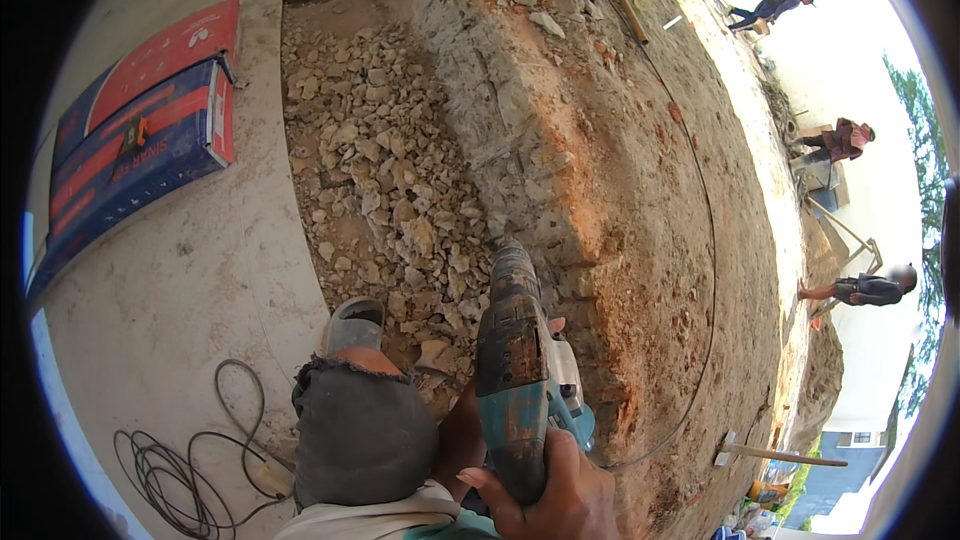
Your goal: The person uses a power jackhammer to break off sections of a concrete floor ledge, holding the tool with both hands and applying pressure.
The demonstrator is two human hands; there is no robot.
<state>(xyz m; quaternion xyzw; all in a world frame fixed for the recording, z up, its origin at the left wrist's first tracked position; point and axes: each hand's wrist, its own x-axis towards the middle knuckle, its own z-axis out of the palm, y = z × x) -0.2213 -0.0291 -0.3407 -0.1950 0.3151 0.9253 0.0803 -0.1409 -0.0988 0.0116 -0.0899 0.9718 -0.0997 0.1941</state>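
A teal and black rotary hammer, worn and dusty, points away from me at the lower middle. Its nose meets the broken edge of a grey concrete ledge; the bit's tip is hard to make out. My right hand is closed round the rear handle. From below, my left forearm passes under the tool; only a fingertip of my left hand shows on the tool's far side, the rest hidden behind the body. Broken concrete rubble fills the trench left of the ledge.
My sandalled foot stands at the rubble's edge. A black cable lies coiled on the pale floor, below red and blue cartons. Another cable crosses the soil at right. A hammer lies lower right; several people work beyond.
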